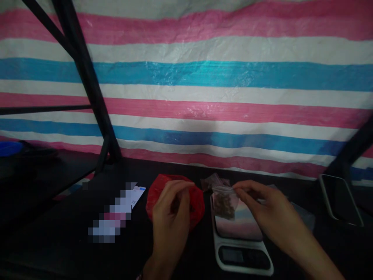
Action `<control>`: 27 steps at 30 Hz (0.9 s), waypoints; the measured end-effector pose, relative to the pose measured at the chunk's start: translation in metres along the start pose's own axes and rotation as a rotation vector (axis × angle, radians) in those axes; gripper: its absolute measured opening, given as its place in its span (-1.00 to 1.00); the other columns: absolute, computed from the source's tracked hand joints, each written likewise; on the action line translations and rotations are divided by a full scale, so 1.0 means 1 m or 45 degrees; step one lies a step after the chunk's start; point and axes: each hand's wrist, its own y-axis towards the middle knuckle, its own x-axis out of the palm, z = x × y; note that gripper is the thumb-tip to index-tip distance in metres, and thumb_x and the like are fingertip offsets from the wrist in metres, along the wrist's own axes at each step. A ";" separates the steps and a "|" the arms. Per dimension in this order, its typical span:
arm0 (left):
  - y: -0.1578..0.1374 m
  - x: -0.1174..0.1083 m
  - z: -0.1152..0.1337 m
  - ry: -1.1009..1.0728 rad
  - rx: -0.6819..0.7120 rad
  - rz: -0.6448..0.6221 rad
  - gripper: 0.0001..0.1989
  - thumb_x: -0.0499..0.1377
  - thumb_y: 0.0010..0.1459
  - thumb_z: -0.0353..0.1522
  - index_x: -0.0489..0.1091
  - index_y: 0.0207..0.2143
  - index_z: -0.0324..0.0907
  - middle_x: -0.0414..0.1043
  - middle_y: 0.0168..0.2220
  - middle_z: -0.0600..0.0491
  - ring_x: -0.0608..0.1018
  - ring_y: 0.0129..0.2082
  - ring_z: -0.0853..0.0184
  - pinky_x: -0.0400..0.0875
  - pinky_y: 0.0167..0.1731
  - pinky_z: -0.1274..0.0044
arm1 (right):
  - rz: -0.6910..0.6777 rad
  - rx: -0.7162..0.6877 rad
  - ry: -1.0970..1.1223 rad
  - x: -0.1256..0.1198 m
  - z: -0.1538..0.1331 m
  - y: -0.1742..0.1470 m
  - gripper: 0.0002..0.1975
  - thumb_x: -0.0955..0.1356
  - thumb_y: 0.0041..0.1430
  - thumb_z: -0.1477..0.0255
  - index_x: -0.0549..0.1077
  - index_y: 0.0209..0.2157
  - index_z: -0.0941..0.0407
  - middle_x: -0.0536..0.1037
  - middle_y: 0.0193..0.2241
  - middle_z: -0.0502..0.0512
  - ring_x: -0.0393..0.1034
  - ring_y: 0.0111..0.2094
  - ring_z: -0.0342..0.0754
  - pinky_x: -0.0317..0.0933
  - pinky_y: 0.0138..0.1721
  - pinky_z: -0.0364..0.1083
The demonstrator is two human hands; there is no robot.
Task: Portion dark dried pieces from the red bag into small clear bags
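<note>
Bag of brown bits (224, 206) over the scale (240, 230) should be light, soft, slippery; my right hand (272, 212) pinches its top corner, a sensible hold. My left hand (170, 217) curls over the red bag (199, 200), grip unclear.

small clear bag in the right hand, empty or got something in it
The bag isn't empty: brown bits show through its clear plastic.

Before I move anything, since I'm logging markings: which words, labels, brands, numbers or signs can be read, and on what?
"15", probably, blurred: pixelated phone-like slab; its blue mark is too small to read.
Digital scale: display too dark to read.
Zip bag: no legible text.
Smartphone: dark screen, no legible text.
</note>
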 end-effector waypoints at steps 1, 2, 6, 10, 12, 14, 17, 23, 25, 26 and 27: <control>-0.005 0.004 -0.001 0.024 0.064 0.002 -0.77 0.19 0.31 -0.50 0.59 -0.27 -0.03 0.60 -0.26 0.16 0.64 -0.27 0.47 0.49 -0.34 0.72 | -0.046 0.041 -0.009 -0.006 0.013 0.001 -0.70 0.35 0.14 0.18 0.67 -0.35 0.04 0.71 -0.41 0.08 0.59 -0.35 0.08 0.37 -0.32 -0.03; -0.011 0.008 -0.003 0.042 0.127 -0.016 -0.75 0.17 0.31 -0.53 0.58 -0.27 -0.04 0.58 -0.27 0.15 0.63 -0.28 0.48 0.49 -0.33 0.73 | -0.080 0.084 -0.014 -0.010 0.026 0.003 -0.70 0.34 0.13 0.18 0.66 -0.38 0.05 0.70 -0.43 0.08 0.58 -0.37 0.09 0.37 -0.33 -0.03; -0.042 0.023 -0.011 0.061 0.354 -0.234 -0.71 0.11 0.28 -0.62 0.52 -0.25 -0.09 0.51 -0.29 0.13 0.61 -0.29 0.50 0.49 -0.23 0.73 | -0.039 0.195 -0.086 -0.010 0.072 0.006 -0.68 0.33 0.10 0.19 0.65 -0.40 0.08 0.74 -0.37 0.19 0.63 -0.28 0.20 0.40 -0.18 0.09; -0.061 0.030 -0.017 0.082 0.451 -0.374 -0.70 0.08 0.28 -0.63 0.51 -0.17 -0.12 0.51 -0.23 0.07 0.61 -0.24 0.46 0.51 -0.16 0.69 | 0.072 0.169 -0.108 -0.004 0.088 0.008 -0.63 0.33 0.14 0.16 0.68 -0.29 0.10 0.75 -0.19 0.24 0.63 -0.10 0.22 0.38 0.03 0.13; -0.061 0.031 -0.017 0.081 0.452 -0.373 -0.68 0.08 0.29 -0.63 0.50 -0.13 -0.11 0.52 -0.21 0.08 0.62 -0.21 0.48 0.50 -0.13 0.71 | 0.122 0.157 -0.111 -0.006 0.090 0.009 -0.60 0.33 0.16 0.12 0.69 -0.28 0.09 0.75 -0.23 0.22 0.62 -0.16 0.20 0.40 -0.03 0.11; -0.057 0.030 -0.016 0.071 0.423 -0.331 -0.68 0.08 0.29 -0.63 0.50 -0.13 -0.09 0.53 -0.21 0.10 0.63 -0.22 0.51 0.48 -0.13 0.75 | 0.189 0.164 -0.123 -0.011 0.093 0.009 -0.56 0.32 0.15 0.08 0.70 -0.28 0.10 0.74 -0.31 0.21 0.59 -0.30 0.17 0.41 -0.17 0.09; -0.051 0.028 -0.015 0.068 0.296 -0.231 -0.69 0.10 0.29 -0.62 0.51 -0.17 -0.07 0.55 -0.24 0.14 0.63 -0.24 0.52 0.46 -0.16 0.77 | 0.297 0.195 -0.126 -0.019 0.099 0.010 -0.52 0.31 0.12 0.07 0.70 -0.25 0.14 0.72 -0.35 0.23 0.51 -0.46 0.11 0.36 -0.30 0.07; -0.042 0.029 -0.013 -0.267 -0.339 -0.046 -0.88 0.25 0.25 -0.44 0.59 -0.29 -0.08 0.60 -0.32 0.12 0.62 -0.32 0.45 0.49 -0.26 0.72 | 0.486 0.227 -0.041 -0.016 0.097 0.012 -0.48 0.32 0.10 0.03 0.67 -0.23 0.15 0.70 -0.34 0.23 0.51 -0.39 0.12 0.31 -0.28 0.05; -0.034 0.029 -0.009 -0.655 -0.667 0.013 -0.90 0.27 0.21 -0.35 0.60 -0.24 -0.09 0.66 -0.25 0.06 0.68 -0.26 0.37 0.56 -0.21 0.65 | 0.532 0.223 0.001 -0.012 0.095 0.013 -0.49 0.32 0.10 0.03 0.66 -0.22 0.14 0.69 -0.32 0.22 0.51 -0.37 0.12 0.30 -0.27 0.04; -0.028 0.028 -0.006 -0.880 -0.824 0.043 -0.84 0.26 0.20 -0.31 0.60 -0.19 -0.10 0.69 -0.18 0.00 0.72 -0.19 0.29 0.61 -0.16 0.57 | 0.548 0.218 0.023 -0.010 0.094 0.014 -0.50 0.32 0.10 0.03 0.66 -0.23 0.13 0.69 -0.32 0.22 0.51 -0.36 0.12 0.31 -0.26 0.03; -0.023 0.026 -0.003 -1.094 -0.974 0.067 -0.76 0.22 0.22 -0.27 0.59 -0.12 -0.12 0.70 -0.07 -0.07 0.73 -0.08 0.19 0.64 -0.10 0.46 | 0.558 0.212 0.047 -0.009 0.092 0.015 -0.51 0.32 0.10 0.03 0.66 -0.23 0.12 0.69 -0.32 0.21 0.52 -0.35 0.12 0.31 -0.26 0.03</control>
